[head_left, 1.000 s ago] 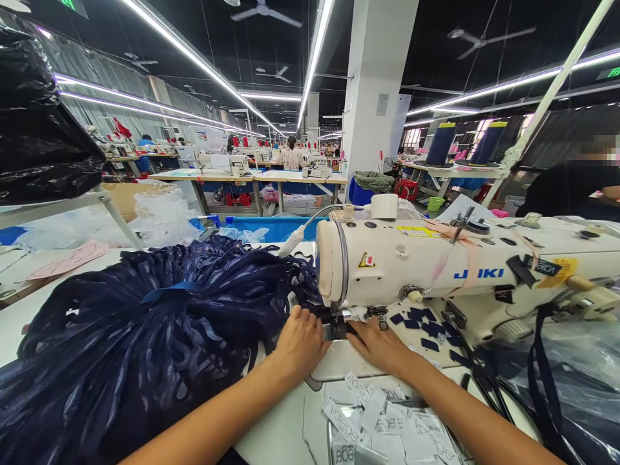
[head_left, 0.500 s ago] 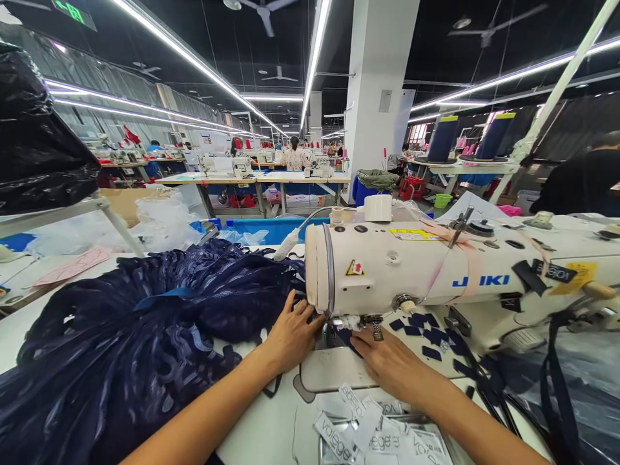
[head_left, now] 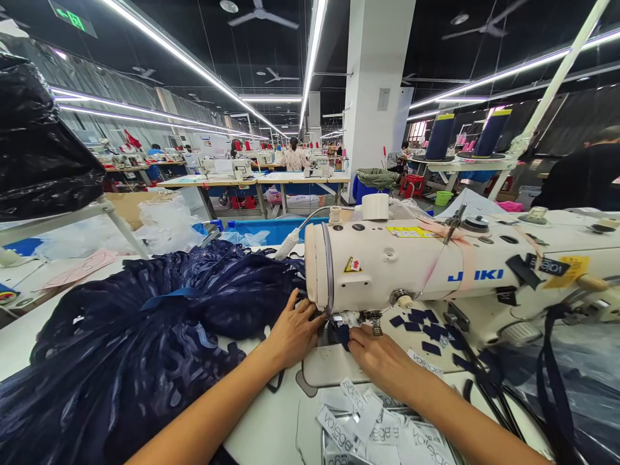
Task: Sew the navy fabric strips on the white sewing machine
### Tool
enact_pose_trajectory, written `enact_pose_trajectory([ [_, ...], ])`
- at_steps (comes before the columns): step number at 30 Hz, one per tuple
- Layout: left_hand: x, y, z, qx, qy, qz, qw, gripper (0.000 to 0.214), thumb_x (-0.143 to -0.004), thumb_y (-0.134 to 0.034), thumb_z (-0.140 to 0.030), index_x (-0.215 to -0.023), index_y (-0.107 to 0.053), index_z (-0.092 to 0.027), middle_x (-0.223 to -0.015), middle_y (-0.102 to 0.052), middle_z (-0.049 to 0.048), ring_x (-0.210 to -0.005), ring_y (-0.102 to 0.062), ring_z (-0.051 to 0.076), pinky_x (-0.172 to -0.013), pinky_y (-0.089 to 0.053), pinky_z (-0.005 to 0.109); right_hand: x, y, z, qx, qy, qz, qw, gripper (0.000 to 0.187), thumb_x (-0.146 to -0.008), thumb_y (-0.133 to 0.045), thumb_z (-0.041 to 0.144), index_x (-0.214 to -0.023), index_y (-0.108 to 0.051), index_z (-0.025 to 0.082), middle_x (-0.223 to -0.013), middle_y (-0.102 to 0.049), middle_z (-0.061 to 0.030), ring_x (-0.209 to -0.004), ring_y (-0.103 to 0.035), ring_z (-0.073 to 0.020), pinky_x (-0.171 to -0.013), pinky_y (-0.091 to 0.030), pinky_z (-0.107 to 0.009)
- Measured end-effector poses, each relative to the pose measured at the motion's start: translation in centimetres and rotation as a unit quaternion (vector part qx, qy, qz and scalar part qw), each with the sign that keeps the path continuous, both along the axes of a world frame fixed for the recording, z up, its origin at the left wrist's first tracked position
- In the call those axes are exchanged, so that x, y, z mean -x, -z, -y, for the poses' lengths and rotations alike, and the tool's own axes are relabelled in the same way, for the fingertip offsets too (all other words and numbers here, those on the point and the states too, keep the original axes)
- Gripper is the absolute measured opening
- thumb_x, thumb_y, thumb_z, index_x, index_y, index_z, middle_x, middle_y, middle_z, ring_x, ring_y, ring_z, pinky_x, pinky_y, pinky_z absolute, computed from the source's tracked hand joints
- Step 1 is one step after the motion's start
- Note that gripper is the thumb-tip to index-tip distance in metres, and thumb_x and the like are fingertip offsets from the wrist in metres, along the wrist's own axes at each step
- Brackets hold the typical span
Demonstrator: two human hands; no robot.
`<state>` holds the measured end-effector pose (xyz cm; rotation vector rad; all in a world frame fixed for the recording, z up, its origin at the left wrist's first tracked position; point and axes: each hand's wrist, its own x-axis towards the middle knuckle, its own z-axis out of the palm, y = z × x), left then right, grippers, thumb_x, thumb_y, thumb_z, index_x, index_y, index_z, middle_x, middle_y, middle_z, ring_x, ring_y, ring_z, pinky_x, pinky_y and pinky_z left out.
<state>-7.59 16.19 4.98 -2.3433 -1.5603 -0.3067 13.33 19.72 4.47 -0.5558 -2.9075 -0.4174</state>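
A cream JUKI sewing machine point(head_left: 416, 268) stands on the white table point(head_left: 271, 426). A big heap of dark navy lace fabric point(head_left: 140, 336) lies left of it, with one edge running under the needle. My left hand point(head_left: 293, 332) presses flat on that edge just left of the presser foot point(head_left: 341, 326). My right hand point(head_left: 380, 361) lies flat on the needle plate just right of the foot, fingertips on the dark fabric strip. Neither hand grips anything that I can see.
White "volege" labels point(head_left: 368, 423) lie piled in front of the machine. Small navy patches point(head_left: 421, 326) dot the machine bed. A dark strap point(head_left: 547, 368) hangs at right. Plastic bags point(head_left: 165, 223), other sewing stations and a person in black point(head_left: 581, 174) are behind.
My left hand slid slightly up and left along the fabric by the needle. My right hand shifted a little toward me. The view tilted down slightly.
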Motion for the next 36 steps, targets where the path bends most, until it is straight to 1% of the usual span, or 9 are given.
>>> enact_pose_trajectory([
  [2,0.0,0.0,-0.1,-0.004,0.000,-0.003,1.000,0.027,-0.077,-0.050,-0.020,-0.102,-0.058,-0.019,-0.087,-0.057,0.0067,-0.094,-0.050,0.023,-0.099,-0.023,0.054,0.2,-0.5,0.2,0.008,0.000,0.017,1.000,0.024,-0.067,-0.045,-0.007,-0.077,-0.058,0.011,-0.084,-0.054,-0.0106,-0.074,-0.053,-0.0213,-0.062,-0.047,-0.030],
  [7,0.0,-0.2,-0.1,0.004,-0.002,-0.001,1.000,0.032,-0.076,-0.052,-0.020,-0.107,-0.056,-0.021,-0.086,-0.058,0.0053,-0.092,-0.051,0.023,-0.100,-0.022,0.054,0.6,-1.7,0.8,0.046,0.023,0.058,0.997,0.031,-0.064,-0.040,-0.010,-0.082,-0.058,0.009,-0.089,-0.055,-0.0122,-0.080,-0.054,-0.0224,-0.064,-0.047,-0.030],
  [12,0.0,-0.1,-0.1,0.006,-0.010,-0.006,1.000,0.030,-0.076,-0.051,-0.021,-0.106,-0.057,-0.022,-0.086,-0.058,0.0051,-0.091,-0.050,0.022,-0.099,-0.023,0.053,0.7,-1.9,0.8,0.060,0.035,0.068,0.995,0.034,-0.066,-0.038,-0.010,-0.085,-0.058,0.008,-0.092,-0.055,-0.0129,-0.083,-0.055,-0.0230,-0.067,-0.048,-0.032],
  [17,-0.1,0.1,-0.3,0.010,-0.020,-0.016,1.000,0.027,-0.079,-0.049,-0.023,-0.104,-0.057,-0.022,-0.087,-0.058,0.0050,-0.090,-0.050,0.021,-0.098,-0.025,0.052,1.2,-2.0,1.2,0.066,0.055,0.077,0.993,0.035,-0.067,-0.038,-0.010,-0.086,-0.059,0.008,-0.094,-0.056,-0.0131,-0.084,-0.055,-0.0239,-0.063,-0.049,-0.032],
  [23,-0.1,0.2,-0.8,0.003,-0.027,-0.017,0.999,0.023,-0.079,-0.050,-0.024,-0.099,-0.059,-0.022,-0.085,-0.058,0.0046,-0.089,-0.050,0.021,-0.097,-0.026,0.051,1.5,-1.3,1.3,0.032,0.071,0.062,0.995,0.033,-0.070,-0.040,-0.009,-0.089,-0.060,0.009,-0.096,-0.056,-0.0132,-0.084,-0.056,-0.0253,-0.060,-0.050,-0.033],
  [29,-0.1,0.4,-1.4,-0.003,-0.031,-0.021,0.999,0.020,-0.078,-0.050,-0.025,-0.094,-0.061,-0.020,-0.085,-0.059,0.0057,-0.090,-0.051,0.022,-0.096,-0.027,0.051,1.7,0.1,1.0,0.004,0.062,0.026,0.998,0.027,-0.069,-0.046,-0.008,-0.084,-0.061,0.009,-0.089,-0.056,-0.0116,-0.079,-0.056,-0.0245,-0.059,-0.050,-0.033],
  [33,-0.1,0.5,-1.6,-0.013,-0.031,-0.022,0.999,0.019,-0.078,-0.050,-0.024,-0.092,-0.062,-0.020,-0.083,-0.059,0.0061,-0.091,-0.051,0.023,-0.096,-0.029,0.051,2.0,0.6,0.9,-0.005,0.069,0.012,0.998,0.030,-0.067,-0.047,-0.010,-0.086,-0.061,0.009,-0.092,-0.056,-0.0125,-0.083,-0.055,-0.0255,-0.062,-0.049,-0.033],
  [36,-0.3,0.3,-1.4,-0.014,-0.036,-0.021,0.999,0.020,-0.078,-0.050,-0.024,-0.093,-0.063,-0.020,-0.082,-0.059,0.0066,-0.090,-0.051,0.023,-0.095,-0.029,0.051,2.0,0.6,0.8,0.001,0.080,0.015,0.997,0.034,-0.066,-0.046,-0.011,-0.090,-0.061,0.009,-0.097,-0.056,-0.0130,-0.085,-0.055,-0.0249,-0.062,-0.049,-0.031],
])
